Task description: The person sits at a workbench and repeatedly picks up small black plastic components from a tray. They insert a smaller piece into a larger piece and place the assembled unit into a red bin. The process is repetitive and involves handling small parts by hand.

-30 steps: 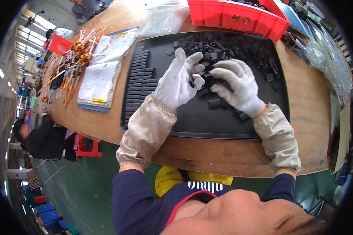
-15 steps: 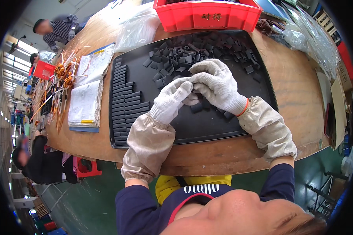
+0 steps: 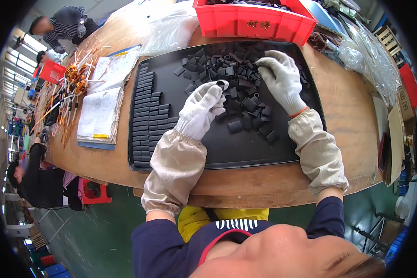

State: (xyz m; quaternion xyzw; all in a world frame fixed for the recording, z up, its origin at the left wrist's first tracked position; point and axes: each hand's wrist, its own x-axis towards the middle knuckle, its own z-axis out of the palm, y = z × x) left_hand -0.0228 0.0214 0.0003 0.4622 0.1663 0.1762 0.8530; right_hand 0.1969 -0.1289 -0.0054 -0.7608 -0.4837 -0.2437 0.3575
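My left hand (image 3: 200, 107), in a white knit glove, is closed with a short black tube piece (image 3: 221, 84) pinched at its fingertips; the tube's open end shows. My right hand (image 3: 280, 79), gloved the same way, is over the right part of a loose pile of short black tubes (image 3: 227, 70). Its fingers are curved and apart, and nothing shows between them. Both hands are above a large black tray (image 3: 208, 160). Along the tray's left side lie neat rows of black tubes (image 3: 146, 116), set side by side in columns of stepped height.
Behind the tray stands a red bin (image 3: 259, 23) with dark pieces in it. Left of the tray are papers on a clipboard (image 3: 97, 116) and clear plastic bags (image 3: 171, 32). Orange-and-white parts (image 3: 76, 78) lie farther left. Plastic wrap (image 3: 356, 46) lies at the right. Other people are at the left.
My hands, together half a second ago, are now apart. The right one has moved right and away over the pile, its fingers spread; the left keeps a tube.
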